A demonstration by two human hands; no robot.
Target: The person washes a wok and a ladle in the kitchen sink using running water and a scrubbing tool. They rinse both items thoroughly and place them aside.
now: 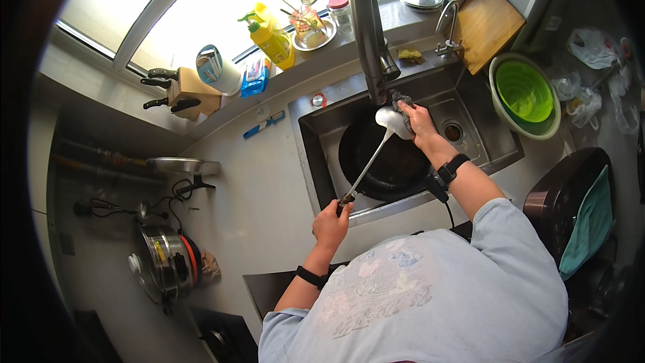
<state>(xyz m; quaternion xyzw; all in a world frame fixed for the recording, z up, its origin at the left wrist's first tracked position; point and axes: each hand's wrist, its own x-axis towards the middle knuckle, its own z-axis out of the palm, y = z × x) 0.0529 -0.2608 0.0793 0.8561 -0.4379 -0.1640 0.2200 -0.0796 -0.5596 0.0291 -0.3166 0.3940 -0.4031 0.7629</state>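
My left hand (331,224) is closed around the dark handle of a long metal wok spatula (372,162), near the sink's front edge. The spatula slants up and right, its broad head (393,122) below the faucet. In my right hand (419,122) is a dark grey scouring pad (402,100), pressed against the spatula head. Beneath both lies a black wok or pan (388,161) inside the stainless steel sink (317,161). The tall dark faucet (365,35) rises behind; whether water runs from it I cannot tell.
Green strainer and pale basin (553,126) stand right of the sink, near a wooden cutting board (486,25). Yellow soap bottles (272,43), a jar (340,12) and a knife block (194,92) line the windowsill. A blue-handled peeler or scraper (264,124) and a glass-sided pot (164,259) sit to the left.
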